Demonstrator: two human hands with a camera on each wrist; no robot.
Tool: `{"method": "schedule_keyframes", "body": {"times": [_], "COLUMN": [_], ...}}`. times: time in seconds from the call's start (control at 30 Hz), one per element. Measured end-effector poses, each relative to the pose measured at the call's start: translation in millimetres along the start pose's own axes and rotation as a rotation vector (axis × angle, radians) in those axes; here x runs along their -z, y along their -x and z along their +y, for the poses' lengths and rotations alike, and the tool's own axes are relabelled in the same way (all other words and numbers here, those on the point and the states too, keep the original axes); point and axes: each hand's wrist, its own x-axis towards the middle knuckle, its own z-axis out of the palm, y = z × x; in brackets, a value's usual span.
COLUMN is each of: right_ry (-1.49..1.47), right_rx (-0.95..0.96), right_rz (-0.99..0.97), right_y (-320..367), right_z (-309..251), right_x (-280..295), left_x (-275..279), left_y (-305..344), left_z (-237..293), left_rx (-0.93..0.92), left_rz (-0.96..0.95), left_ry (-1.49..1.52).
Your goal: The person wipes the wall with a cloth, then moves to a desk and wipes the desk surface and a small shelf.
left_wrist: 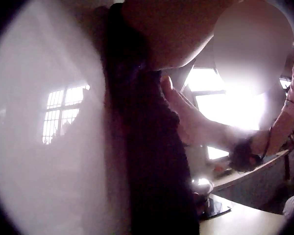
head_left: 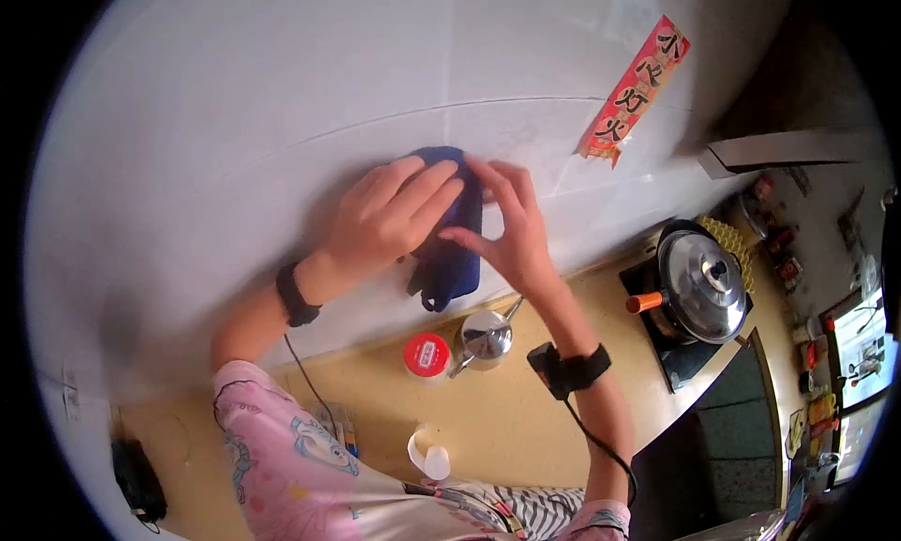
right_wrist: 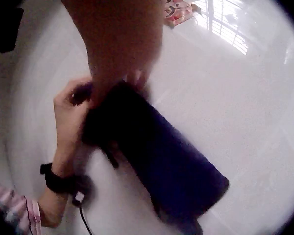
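A dark blue cloth (head_left: 457, 269), folded thick and long, is held upright against the white wall, with a small dark loop at its lower end. My left hand (head_left: 380, 213) reaches over it from the left, and in the right wrist view that left hand (right_wrist: 71, 110) grips a bunched part of the cloth (right_wrist: 176, 161). From the other side my right hand (head_left: 516, 227) holds the upper right edge, its thumb in front and some fingers behind. The same cloth (left_wrist: 152, 161) fills the middle of the left wrist view, very dark, with the right hand (left_wrist: 186, 120) beyond it.
Below, on the wooden counter (head_left: 535, 419), stand a red-lidded jar (head_left: 427, 355), a shiny metal pot (head_left: 486, 339) and a white paper-like roll (head_left: 434, 458). A lidded wok (head_left: 704, 283) sits on the stove at right. A red sign (head_left: 636, 91) is stuck to the wall.
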Motion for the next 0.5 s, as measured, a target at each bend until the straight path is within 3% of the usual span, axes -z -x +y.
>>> {"method": "schedule_keyframes", "body": {"times": [0.17,0.23,0.3,0.33,0.43,0.5], "right_ry": [0.026,0.127,0.158,0.227,0.312,0.376], "right_rx": [-0.224,-0.184,-0.124,-0.014,0.136,0.193], "right_rz": [0.081,0.199,0.234,0.302,0.472,0.577], "right_y": [23.4,8.9,-10.2,-21.0,-51.8,-63.8], "right_z": [-2.5,-4.0,-6.7,-6.7,-11.7,-7.6], "right_x": [-22.7,-25.1,-17.8,-13.9,1.3,6.7], "left_x": [5.3,11.8,16.6,23.7,36.9,49.1], "left_y": [-1.2,-4.4,-11.0,-15.5,-32.8,-34.6], "left_z": [19.2,15.1,12.0,9.3,-0.5,-4.2], "left_rx": [0.153,0.152,0.162,0.173,0.069,0.111], "left_rz": [-0.134,-0.191,-0.123,-0.128,-0.076,-0.127], "left_ry": [0.138,0.180,0.173,0.182,-0.002,-0.114]}}
